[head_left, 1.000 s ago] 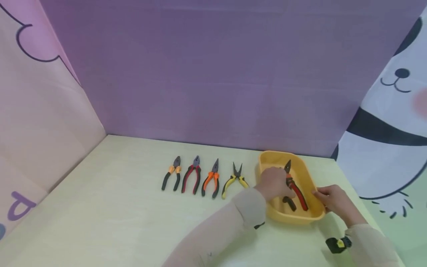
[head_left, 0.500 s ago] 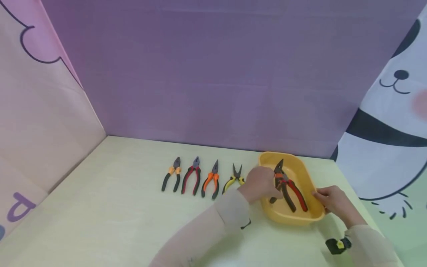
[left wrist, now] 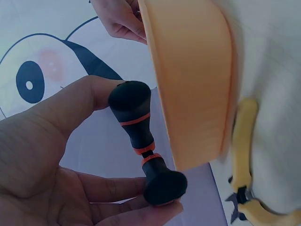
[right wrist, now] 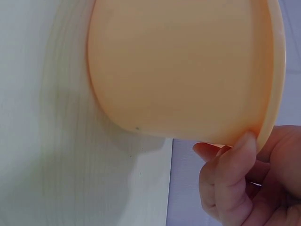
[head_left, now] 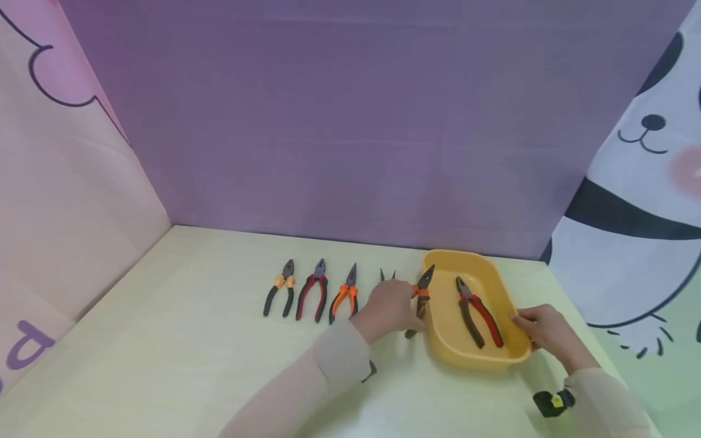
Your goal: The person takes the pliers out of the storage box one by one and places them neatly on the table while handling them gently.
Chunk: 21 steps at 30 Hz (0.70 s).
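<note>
My left hand (head_left: 389, 307) grips pliers (head_left: 423, 295) with black handles and orange bands, just beyond the left rim of a yellow plastic bin (head_left: 445, 322). The left wrist view shows their two dark handles (left wrist: 130, 106) between thumb and fingers, apart from the bin's wall. At the bin's right side, my right hand (head_left: 547, 331) pinches the rim, thumb and fingers on either side. Inside the bin lie red-and-black pliers (head_left: 483, 319), slightly spread. Yellow-handled long-nose pliers (left wrist: 243, 155) lie on the table, mostly hidden behind my left hand in the head view.
Left of my hand, a row on the pale table (head_left: 164, 347) holds orange-and-black pliers (head_left: 345, 292), red-and-black pliers (head_left: 313, 292) and peach-and-black pliers (head_left: 282, 289). A purple backdrop (head_left: 350, 121) stands behind, with printed side panels left and right.
My left hand has lifted the black-and-orange pliers out of the bin and moved left over its rim, now covering the yellow-handled pliers. My right hand keeps its hold on the rim.
</note>
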{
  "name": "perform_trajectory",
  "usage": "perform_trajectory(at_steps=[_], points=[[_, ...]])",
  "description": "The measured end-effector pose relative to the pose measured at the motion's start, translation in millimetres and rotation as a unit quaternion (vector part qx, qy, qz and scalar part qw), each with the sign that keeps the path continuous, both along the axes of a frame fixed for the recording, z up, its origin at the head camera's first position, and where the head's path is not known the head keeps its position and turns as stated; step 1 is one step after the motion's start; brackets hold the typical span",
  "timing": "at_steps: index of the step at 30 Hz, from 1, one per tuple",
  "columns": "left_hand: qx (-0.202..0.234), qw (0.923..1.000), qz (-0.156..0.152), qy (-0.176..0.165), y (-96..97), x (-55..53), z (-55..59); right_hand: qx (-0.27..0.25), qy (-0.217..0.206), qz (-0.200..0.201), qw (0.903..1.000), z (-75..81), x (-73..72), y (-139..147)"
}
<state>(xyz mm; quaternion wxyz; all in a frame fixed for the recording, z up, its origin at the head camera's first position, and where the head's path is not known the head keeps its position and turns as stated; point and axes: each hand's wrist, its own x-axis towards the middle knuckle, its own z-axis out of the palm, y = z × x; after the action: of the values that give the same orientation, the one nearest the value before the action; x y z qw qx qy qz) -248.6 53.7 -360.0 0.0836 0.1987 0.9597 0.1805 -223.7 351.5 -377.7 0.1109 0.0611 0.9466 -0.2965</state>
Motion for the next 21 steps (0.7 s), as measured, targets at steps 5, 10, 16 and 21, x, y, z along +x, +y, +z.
perform_trajectory(at_steps=[5, 10, 16, 21], points=[[0.026, 0.9994, 0.018, -0.016, -19.8, 0.2, -5.1, 0.005, -0.005, -0.004, 1.0000, 0.3, 0.4, -0.4], [0.055, 0.9977, 0.037, -0.016, -37.2, 1.4, -11.2, 0.005, -0.011, -0.011, 0.9999, 0.5, 0.7, -0.9], [0.064, 0.9967, 0.049, -0.010, -55.9, 1.3, -16.6, 0.000, -0.014, -0.014, 0.9998, 1.2, 0.6, -2.6], [0.058, 0.9960, 0.066, -0.017, -71.2, -1.8, -21.7, 0.004, -0.014, -0.015, 0.9998, 1.7, 0.6, -2.2]])
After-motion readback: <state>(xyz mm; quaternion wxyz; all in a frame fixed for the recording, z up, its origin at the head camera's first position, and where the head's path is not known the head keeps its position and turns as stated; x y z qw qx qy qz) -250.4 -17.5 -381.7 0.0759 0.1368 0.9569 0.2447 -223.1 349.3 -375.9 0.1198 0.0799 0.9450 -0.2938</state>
